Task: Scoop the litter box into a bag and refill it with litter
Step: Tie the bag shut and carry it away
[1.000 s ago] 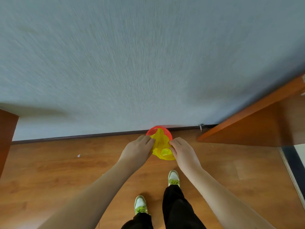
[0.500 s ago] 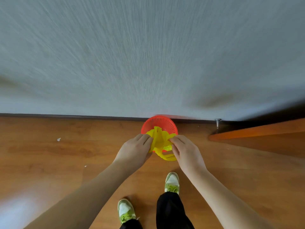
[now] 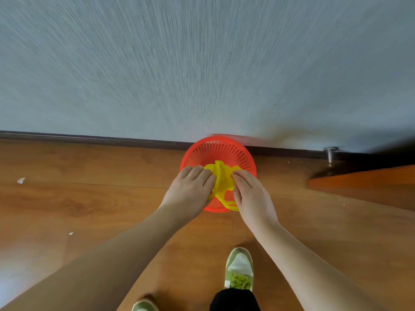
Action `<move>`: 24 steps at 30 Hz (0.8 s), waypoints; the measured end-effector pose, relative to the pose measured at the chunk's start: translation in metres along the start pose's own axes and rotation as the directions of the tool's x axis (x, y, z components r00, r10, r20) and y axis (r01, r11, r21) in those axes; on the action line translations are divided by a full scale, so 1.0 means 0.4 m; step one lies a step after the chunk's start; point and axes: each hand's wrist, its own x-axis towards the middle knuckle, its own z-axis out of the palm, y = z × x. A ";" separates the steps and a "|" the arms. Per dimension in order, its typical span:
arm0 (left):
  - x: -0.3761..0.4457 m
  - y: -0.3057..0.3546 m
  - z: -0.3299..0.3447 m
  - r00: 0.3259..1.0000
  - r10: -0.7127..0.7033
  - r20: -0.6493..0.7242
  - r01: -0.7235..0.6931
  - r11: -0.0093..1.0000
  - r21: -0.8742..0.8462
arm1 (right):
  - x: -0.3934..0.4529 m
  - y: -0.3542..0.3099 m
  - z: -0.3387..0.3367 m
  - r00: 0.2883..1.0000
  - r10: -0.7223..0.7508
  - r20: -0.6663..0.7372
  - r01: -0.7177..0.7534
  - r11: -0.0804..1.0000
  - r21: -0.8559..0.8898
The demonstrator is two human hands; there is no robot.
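Observation:
A crumpled yellow plastic bag (image 3: 221,177) hangs between my two hands, over a red perforated basket (image 3: 222,149) that stands on the wooden floor against the wall. My left hand (image 3: 190,189) pinches the bag's left side with curled fingers. My right hand (image 3: 249,194) pinches its right side. The bag's handle loops (image 3: 225,199) dangle below, in front of the basket's near rim. No litter box, scoop or litter shows in the head view.
A grey textured wall (image 3: 202,63) with a dark skirting board (image 3: 89,139) fills the upper view. A wooden door edge (image 3: 363,180) juts in at right beside a metal doorstop (image 3: 330,153). Small white scraps (image 3: 21,180) lie on the floor. My green shoes (image 3: 239,270) stand below.
The view has dropped and closed in on the basket, which now looks larger. Both hands have kept hold of the yellow bag and lowered it toward the basket's opening.

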 end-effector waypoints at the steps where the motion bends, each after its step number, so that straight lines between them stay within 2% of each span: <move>1: -0.002 -0.001 0.032 1.000 -0.004 -0.003 0.004 1.000 0.018 | -0.002 0.012 0.027 1.000 0.002 -0.005 -0.002 1.000 -0.007; 7: -0.001 -0.018 0.172 0.997 -0.077 0.018 0.075 0.995 0.072 | -0.008 0.065 0.155 0.996 0.068 0.050 -0.066 0.997 -0.039; 12: 0.022 -0.034 0.219 0.984 -0.148 0.104 0.142 0.988 0.067 | 0.010 0.062 0.213 0.976 0.165 0.144 -0.157 0.985 -0.065; 19: 0.021 -0.030 0.200 0.942 -0.226 0.249 0.219 0.974 0.056 | -0.015 0.049 0.190 0.990 0.101 0.096 -0.084 0.982 -0.166; 24: -0.015 -0.017 0.133 0.904 -0.244 0.351 0.218 0.969 0.112 | -0.038 0.017 0.129 0.968 0.175 0.178 -0.117 0.949 -0.294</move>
